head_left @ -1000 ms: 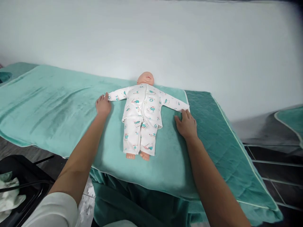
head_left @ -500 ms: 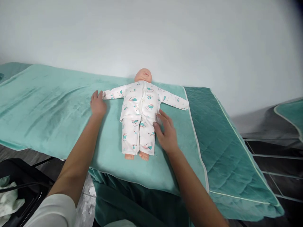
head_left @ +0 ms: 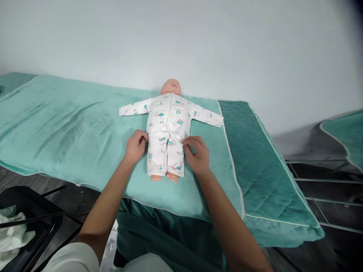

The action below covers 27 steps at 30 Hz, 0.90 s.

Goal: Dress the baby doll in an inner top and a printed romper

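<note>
A baby doll (head_left: 170, 87) lies on its back in a white printed shirt (head_left: 167, 115), arms spread wide, and matching trousers (head_left: 157, 156). Its bare feet stick out below the trouser legs. At the shirt's lower edge on the left side, my left hand (head_left: 136, 146) pinches the cloth between thumb and fingers. Opposite it, my right hand (head_left: 197, 153) pinches the shirt hem at the right side of the waist. The exact bit of cloth between the fingertips is small and partly hidden.
A light green cover (head_left: 70, 124) lies under the doll, over a darker quilted bed (head_left: 261, 170) against a white wall. At the lower left, a black chair (head_left: 36, 211) holds crumpled white cloth (head_left: 17, 238). Metal rails (head_left: 329, 180) stand on the right.
My left hand has moved from the doll's sleeve cuff down to the shirt's side. My right hand has closed on the cloth at the waist. The hem now sits a little higher.
</note>
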Each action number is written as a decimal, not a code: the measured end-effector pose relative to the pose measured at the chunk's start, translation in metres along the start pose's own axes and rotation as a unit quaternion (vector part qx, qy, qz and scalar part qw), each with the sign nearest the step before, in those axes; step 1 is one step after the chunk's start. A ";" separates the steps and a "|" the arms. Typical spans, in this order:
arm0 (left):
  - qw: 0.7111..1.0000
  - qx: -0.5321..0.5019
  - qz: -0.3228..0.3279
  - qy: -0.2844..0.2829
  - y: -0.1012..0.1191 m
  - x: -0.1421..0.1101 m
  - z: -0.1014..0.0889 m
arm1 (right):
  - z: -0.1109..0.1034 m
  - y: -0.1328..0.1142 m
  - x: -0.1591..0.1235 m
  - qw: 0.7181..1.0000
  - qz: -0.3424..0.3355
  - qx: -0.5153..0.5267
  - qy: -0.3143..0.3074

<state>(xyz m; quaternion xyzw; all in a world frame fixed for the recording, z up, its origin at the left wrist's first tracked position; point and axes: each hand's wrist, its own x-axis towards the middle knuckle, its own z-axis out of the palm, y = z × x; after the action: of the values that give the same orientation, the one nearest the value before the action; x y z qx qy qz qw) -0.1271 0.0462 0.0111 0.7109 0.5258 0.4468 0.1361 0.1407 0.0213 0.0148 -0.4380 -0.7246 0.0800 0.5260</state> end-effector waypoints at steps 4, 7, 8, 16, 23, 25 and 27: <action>0.997 -0.051 -0.049 0.010 0.001 -0.010 -0.004 | -0.003 -0.019 -0.012 0.999 0.019 0.044 -0.009; 0.992 -0.109 -0.070 -0.002 0.008 -0.027 -0.009 | -0.007 -0.039 -0.031 0.997 0.040 0.049 -0.038; 0.989 -0.129 -0.074 -0.012 0.012 -0.035 -0.013 | -0.009 -0.046 -0.040 0.997 0.037 0.042 -0.053; 0.981 -0.153 0.010 -0.115 0.045 -0.101 -0.034 | -0.017 -0.065 -0.089 0.991 0.063 -0.026 -0.114; 0.994 -0.098 0.019 -0.042 0.055 -0.109 -0.015 | -0.017 -0.081 -0.068 0.990 0.098 -0.014 -0.103; 0.994 -0.103 0.031 -0.012 0.062 -0.105 -0.018 | -0.025 -0.092 -0.061 0.993 0.089 0.015 -0.082; 0.994 -0.100 0.042 0.018 0.070 -0.102 -0.023 | -0.034 -0.102 -0.056 0.994 0.089 0.026 -0.060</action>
<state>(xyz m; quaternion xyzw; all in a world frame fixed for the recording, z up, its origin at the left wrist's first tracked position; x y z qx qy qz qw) -0.1065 -0.0774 0.0204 0.7075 0.4503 0.5148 0.1779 0.1163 -0.0919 0.0495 -0.4816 -0.7103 0.1717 0.4838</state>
